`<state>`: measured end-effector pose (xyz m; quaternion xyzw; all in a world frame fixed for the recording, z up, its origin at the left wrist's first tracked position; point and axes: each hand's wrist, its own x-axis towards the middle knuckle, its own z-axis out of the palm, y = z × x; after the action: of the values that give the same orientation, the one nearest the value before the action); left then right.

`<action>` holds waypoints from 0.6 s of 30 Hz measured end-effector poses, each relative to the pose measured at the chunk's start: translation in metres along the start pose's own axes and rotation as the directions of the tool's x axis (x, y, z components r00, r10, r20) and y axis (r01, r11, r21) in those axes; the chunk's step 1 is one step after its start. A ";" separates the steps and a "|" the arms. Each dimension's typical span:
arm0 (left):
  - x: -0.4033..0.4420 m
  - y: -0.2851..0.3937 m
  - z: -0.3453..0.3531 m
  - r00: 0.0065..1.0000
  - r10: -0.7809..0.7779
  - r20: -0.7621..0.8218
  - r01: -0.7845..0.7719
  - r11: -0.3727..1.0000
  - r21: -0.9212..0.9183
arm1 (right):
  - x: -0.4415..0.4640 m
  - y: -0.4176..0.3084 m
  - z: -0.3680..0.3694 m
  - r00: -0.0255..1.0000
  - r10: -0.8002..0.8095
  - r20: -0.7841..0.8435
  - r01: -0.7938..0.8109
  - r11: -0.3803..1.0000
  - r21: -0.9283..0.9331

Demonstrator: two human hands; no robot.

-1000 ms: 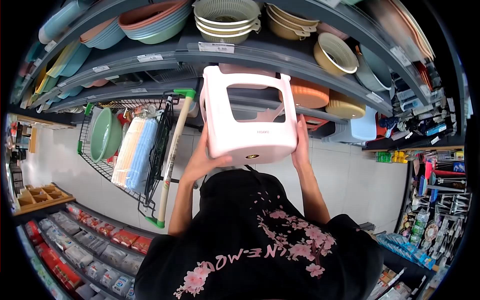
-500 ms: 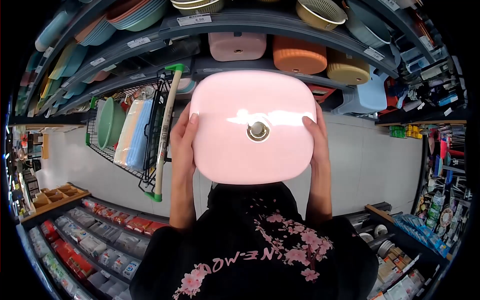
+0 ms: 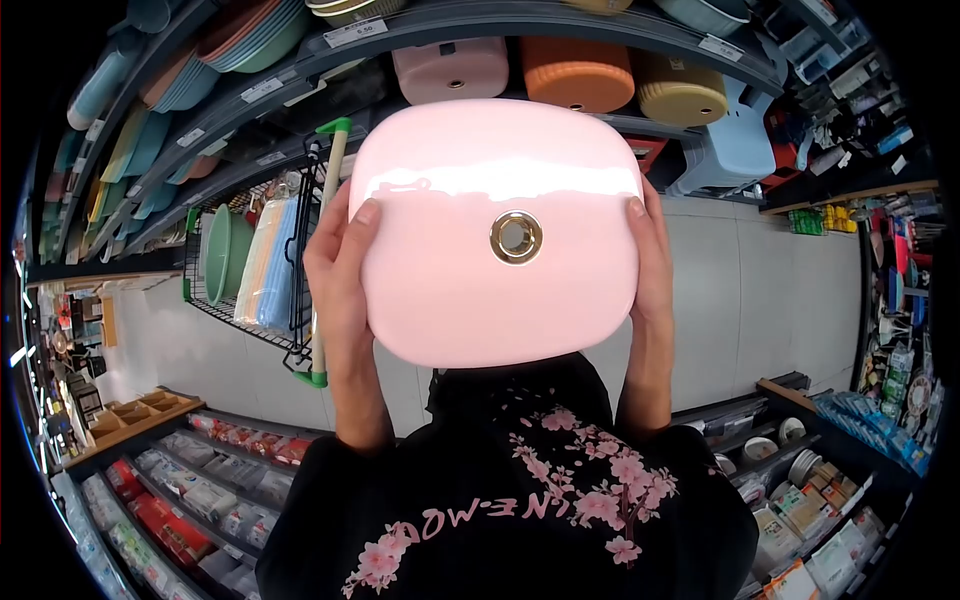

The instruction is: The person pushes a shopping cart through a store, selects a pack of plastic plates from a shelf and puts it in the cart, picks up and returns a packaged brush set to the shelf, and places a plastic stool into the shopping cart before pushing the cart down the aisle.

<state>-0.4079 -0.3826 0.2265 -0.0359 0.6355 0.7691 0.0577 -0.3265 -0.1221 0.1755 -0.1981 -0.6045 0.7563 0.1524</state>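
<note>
A pink plastic stool (image 3: 500,310) is held up in front of my chest, its glossy rounded seat facing me, with a gold-rimmed hole in the middle. My left hand (image 3: 345,260) grips its left edge, the thumb lying on the seat. On the opposite edge my right hand (image 3: 650,255) holds it the same way. The other fingers of both hands are partly hidden behind the stool, and so are its legs.
A shopping cart (image 3: 318,345) at the left holds a green basin (image 3: 228,255) and striped packaged goods (image 3: 270,262). Ahead, shelves carry a pink stool (image 3: 452,70), an orange one (image 3: 578,75), a yellow one (image 3: 682,90) and a blue stool (image 3: 735,150). Low shelves with packets (image 3: 180,520) stand behind.
The stool has tipped from showing its side and leg opening to showing its seat, and now appears larger and closer. Both hands have kept hold of it. The shelves and cart have shifted in view.
</note>
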 end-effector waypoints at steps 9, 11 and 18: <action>-0.023 0.008 0.035 0.904 0.397 0.160 -0.410 0.911 0.054 | -0.008 0.018 -0.016 0.996 0.076 -0.040 -0.058 0.941 0.333; -0.020 0.015 0.043 0.924 0.344 0.166 -0.360 0.930 0.074 | -0.010 0.018 -0.025 0.997 0.070 -0.041 -0.052 0.937 0.346; -0.012 0.017 0.049 0.963 0.177 0.205 -0.196 0.978 0.077 | -0.031 -0.005 -0.044 0.998 0.051 -0.038 -0.045 0.988 0.150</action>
<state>-0.3973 -0.3380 0.2537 0.1031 0.6634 0.7395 0.0493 -0.2777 -0.0977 0.1755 -0.2162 -0.5382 0.7985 0.1611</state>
